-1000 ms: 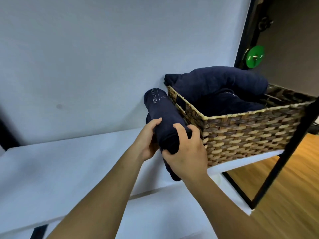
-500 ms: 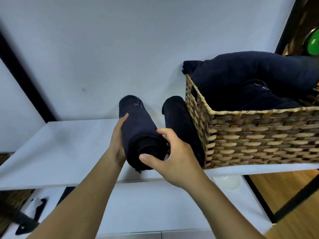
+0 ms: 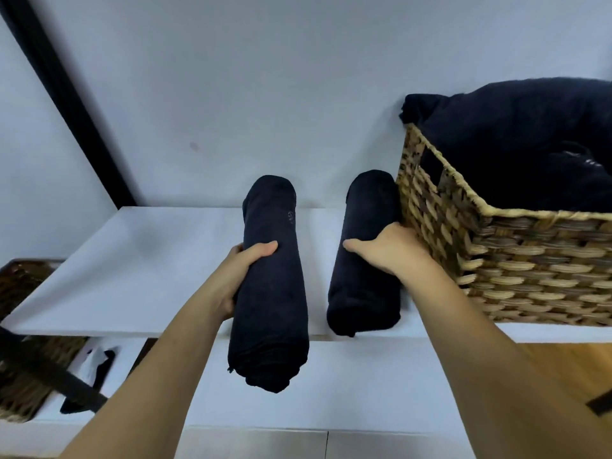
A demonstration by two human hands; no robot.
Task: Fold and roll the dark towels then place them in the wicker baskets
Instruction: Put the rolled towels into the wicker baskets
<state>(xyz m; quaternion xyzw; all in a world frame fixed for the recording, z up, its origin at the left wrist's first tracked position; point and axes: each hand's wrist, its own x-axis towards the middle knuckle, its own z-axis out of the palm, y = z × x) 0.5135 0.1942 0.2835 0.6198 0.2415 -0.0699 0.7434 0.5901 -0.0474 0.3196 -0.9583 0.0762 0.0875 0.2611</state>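
Beside the wicker basket (image 3: 496, 246) the right hand (image 3: 387, 250) grips the nearer roll (image 3: 364, 289); the left hand (image 3: 238, 270) grips the farther roll (image 3: 271, 309), overhanging the shelf (image 3: 132, 260), which may slip and unroll.

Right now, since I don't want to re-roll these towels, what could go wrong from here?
1. The left roll, gripped by the left hand, overhangs the shelf edge; its near end could unroll.
2. The wicker basket beside the right roll is already heaped with dark towels; more may not fit.
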